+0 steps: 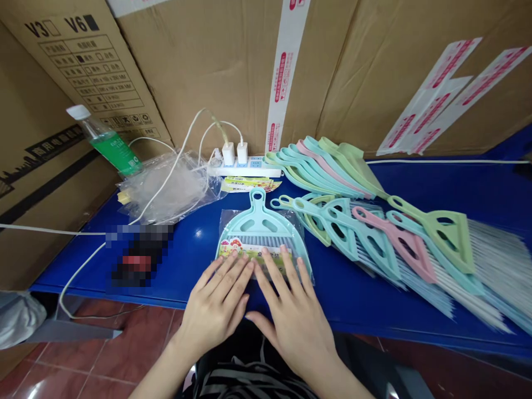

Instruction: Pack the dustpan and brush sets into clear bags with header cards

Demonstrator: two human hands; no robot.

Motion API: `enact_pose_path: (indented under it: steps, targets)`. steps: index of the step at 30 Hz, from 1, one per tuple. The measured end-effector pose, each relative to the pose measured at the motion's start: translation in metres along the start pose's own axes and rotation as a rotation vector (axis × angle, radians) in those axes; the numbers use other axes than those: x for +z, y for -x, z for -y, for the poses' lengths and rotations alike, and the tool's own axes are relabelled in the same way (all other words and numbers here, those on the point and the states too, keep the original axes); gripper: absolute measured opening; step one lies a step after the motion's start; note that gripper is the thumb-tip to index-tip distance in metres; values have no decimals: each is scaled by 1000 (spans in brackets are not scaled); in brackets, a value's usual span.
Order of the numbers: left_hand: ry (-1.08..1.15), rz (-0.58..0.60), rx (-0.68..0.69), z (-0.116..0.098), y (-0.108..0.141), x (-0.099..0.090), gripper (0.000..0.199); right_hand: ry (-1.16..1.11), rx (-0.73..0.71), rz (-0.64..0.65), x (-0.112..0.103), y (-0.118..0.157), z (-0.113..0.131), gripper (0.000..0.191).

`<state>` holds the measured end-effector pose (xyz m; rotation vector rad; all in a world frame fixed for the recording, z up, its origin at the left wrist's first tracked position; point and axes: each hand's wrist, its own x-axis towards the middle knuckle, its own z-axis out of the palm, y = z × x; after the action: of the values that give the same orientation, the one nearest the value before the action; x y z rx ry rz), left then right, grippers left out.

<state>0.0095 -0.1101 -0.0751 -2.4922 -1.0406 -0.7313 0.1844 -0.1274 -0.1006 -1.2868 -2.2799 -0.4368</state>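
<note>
A light blue dustpan [251, 223] with a small brush [249, 242] inside it lies on the blue table in a clear plastic bag [300, 224]. Its handle points away from me. A printed card [254, 252] with mushroom pictures lies across the brush bristles, within the bag. Both my hands rest flat over the near edge of this package. My left hand [218, 299] has its fingers stretched out over the lower left part. With fingers spread, my right hand [293, 310] covers the lower right part. Neither hand grips anything. The package's near edge is partly hidden by my fingers.
Stacked dustpans [328, 166] and a row of hand brushes [382, 244] lie to the right. Behind stand a power strip [249, 169] and printed cards [245, 184]. Left are clear bags [170, 185], a bottle [112, 147], a white cable [166, 177] and a blurred dark object [139, 257].
</note>
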Motion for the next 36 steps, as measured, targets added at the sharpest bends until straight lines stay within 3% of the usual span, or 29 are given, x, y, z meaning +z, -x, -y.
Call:
enact_pose_path:
  steps: [10, 19, 28, 36]
  targets:
    - [-20, 165, -89, 2, 7, -2, 39, -71, 24, 91, 7, 8, -6, 79]
    - [-59, 226, -128, -3, 11, -2, 44, -87, -16, 88, 3, 9, -14, 76]
    - [-135, 286, -139, -14, 18, 2, 49, -121, -51, 205, -4, 7, -19, 81]
    - [-39, 302, -184, -16, 21, -5, 46, -100, -27, 182, -9, 16, -12, 84]
